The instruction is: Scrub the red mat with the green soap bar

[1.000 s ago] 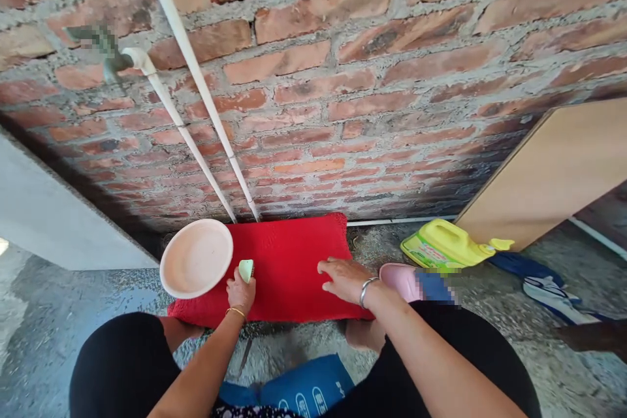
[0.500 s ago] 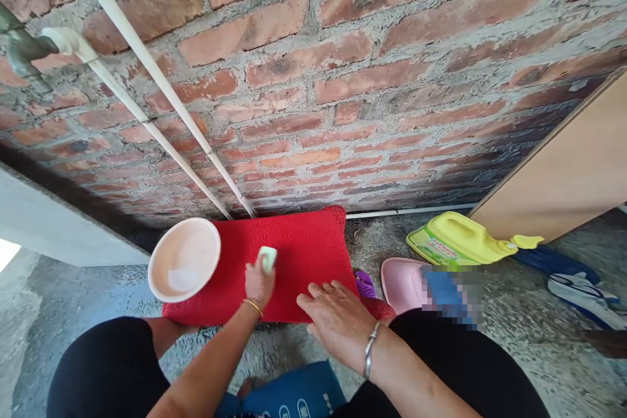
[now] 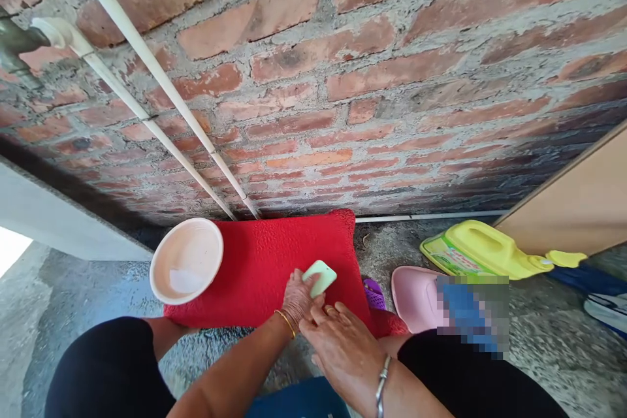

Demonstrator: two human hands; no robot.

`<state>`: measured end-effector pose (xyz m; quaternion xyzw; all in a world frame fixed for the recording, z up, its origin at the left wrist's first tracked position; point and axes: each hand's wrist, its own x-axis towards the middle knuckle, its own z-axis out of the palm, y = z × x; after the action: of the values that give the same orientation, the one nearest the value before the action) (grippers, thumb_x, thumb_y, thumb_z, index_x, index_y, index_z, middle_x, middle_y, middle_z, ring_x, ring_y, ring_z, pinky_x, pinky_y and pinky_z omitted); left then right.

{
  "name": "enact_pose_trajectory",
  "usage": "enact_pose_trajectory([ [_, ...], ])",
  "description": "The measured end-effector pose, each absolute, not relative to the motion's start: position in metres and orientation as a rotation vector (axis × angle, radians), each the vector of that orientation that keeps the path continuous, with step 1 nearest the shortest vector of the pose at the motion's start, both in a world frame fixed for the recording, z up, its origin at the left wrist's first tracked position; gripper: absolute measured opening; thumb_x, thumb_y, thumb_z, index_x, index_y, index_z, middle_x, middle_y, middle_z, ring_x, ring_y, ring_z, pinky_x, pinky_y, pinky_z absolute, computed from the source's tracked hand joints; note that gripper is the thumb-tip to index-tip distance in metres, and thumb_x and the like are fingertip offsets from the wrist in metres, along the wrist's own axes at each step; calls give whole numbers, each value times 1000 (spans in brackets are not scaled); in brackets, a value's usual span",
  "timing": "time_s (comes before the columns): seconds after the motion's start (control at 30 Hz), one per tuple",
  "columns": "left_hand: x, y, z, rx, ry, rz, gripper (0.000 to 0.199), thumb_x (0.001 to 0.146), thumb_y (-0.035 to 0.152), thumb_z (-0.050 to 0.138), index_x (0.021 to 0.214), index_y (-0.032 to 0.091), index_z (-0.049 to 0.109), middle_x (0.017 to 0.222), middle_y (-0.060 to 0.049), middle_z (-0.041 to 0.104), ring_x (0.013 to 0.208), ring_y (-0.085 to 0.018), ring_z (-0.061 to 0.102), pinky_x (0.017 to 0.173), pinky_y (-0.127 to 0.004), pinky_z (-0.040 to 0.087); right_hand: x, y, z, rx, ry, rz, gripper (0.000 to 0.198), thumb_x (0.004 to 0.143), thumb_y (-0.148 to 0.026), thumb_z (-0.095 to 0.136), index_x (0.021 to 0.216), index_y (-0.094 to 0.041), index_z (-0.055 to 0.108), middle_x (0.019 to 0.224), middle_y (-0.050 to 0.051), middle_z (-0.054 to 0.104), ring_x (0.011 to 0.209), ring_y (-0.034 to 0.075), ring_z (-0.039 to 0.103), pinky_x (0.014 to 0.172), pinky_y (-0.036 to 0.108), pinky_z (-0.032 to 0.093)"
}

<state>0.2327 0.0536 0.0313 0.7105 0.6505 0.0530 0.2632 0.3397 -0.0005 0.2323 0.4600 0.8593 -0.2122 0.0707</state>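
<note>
A pale green scrub brush [image 3: 321,277], flat-backed with rounded corners, is in my left hand [image 3: 298,294]; its underside is hidden against the red cloth. My fingers close around its left end. The textured red cloth [image 3: 264,255] lies spread in front of me, low by the wall. My right hand [image 3: 337,339] hovers at the cloth's near edge, right beside my left wrist, holding nothing, its fingers loosely stretched. Whether it touches the cloth I cannot tell. On the cloth's left part stands a cream basin [image 3: 196,245] with a whitish patch inside.
Brick wall [image 3: 304,111] rises behind the cloth, with white pipes [image 3: 171,91] running down it. To the right are a purple slipper [image 3: 375,294], a pink plastic scoop-like container [image 3: 416,294] and a yellow jug [image 3: 480,248] on its side. A blue seat-like thing [image 3: 298,398] lies below my arms.
My left hand has slid the brush right and slightly nearer across the red cloth, now close to my right hand. My right hand has shifted slightly nearer to me. The view has moved a little.
</note>
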Motion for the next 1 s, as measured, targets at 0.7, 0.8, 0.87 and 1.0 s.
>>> enact_pose_trajectory([
  [0.7,278,128,43,2207,1688,180,55,76,49,59,129,35,51,115,-8,50,100,-24,47,89,-37,42,333,-1,194,1314,2514,-664,34,77,-27,59,111,-22,65,114,13,65,103,27,61,94,41,40],
  [0.8,256,132,42,2109,1812,268,53,77,50,58,127,34,53,112,-7,50,98,-22,47,89,-35,42,339,-10,185,1302,2657,-534,27,82,-28,53,107,-24,64,109,10,66,96,24,62,91,37,41],
  [0.87,217,146,46,1899,2076,327,49,79,46,58,125,31,55,108,-8,51,95,-22,48,87,-34,42,343,-16,180,1296,2744,-472,26,84,-26,49,107,-26,63,109,7,66,95,23,62,90,35,40],
  [1.0,134,178,56,1349,2625,370,47,84,46,50,127,26,54,103,-11,52,92,-25,52,82,-37,43,349,-22,178,1299,2824,-425,26,86,-24,45,108,-27,60,108,6,66,95,23,61,90,35,37],
])
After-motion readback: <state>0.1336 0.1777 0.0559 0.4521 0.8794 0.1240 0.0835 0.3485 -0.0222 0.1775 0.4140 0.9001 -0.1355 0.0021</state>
